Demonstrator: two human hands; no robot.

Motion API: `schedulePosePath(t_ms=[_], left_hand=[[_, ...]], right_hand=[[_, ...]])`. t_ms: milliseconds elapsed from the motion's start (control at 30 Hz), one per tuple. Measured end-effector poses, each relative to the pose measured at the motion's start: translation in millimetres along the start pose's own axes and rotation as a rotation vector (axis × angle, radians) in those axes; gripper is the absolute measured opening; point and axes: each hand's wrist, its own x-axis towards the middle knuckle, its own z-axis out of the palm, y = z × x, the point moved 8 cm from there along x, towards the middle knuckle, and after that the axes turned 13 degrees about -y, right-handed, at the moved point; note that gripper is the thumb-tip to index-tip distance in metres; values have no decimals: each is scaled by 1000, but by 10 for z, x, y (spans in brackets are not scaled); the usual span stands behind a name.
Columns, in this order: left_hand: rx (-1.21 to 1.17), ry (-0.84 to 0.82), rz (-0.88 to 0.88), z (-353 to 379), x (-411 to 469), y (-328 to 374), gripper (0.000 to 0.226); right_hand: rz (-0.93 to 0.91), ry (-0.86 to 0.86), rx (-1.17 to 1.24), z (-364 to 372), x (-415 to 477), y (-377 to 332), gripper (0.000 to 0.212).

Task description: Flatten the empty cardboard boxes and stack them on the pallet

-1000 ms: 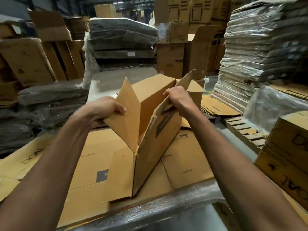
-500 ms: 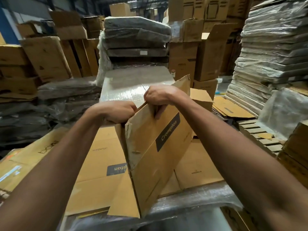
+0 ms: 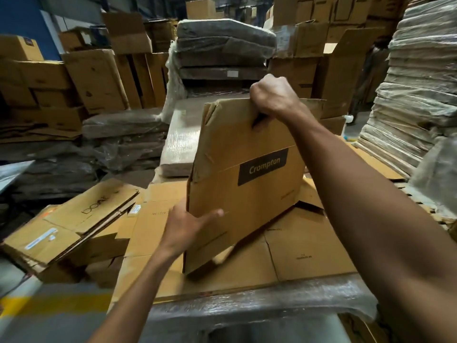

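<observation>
Dim warehouse light, wide-angle bending at edges, near corners blurred

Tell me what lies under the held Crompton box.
Under the Crompton box lie flattened cardboard sheets, stacked on a plastic-wrapped bundle. The box covers the sheets behind its lower half; whether its bottom corner touches them is unclear.

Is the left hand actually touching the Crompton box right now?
Touching. The head view shows the left hand gripping the Crompton box at its left edge, thumb across the front face.
</observation>
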Motion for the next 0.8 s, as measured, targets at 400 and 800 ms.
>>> schedulePosePath(t_ms=[400, 800], left_hand=[[-38, 363, 126, -215, 428, 403, 29], [-574, 380, -222, -379, 794, -365, 38]], right_hand=[[30, 288, 810, 114, -241, 1305, 19], [830, 234, 1366, 2471, -1489, 3501, 32]])
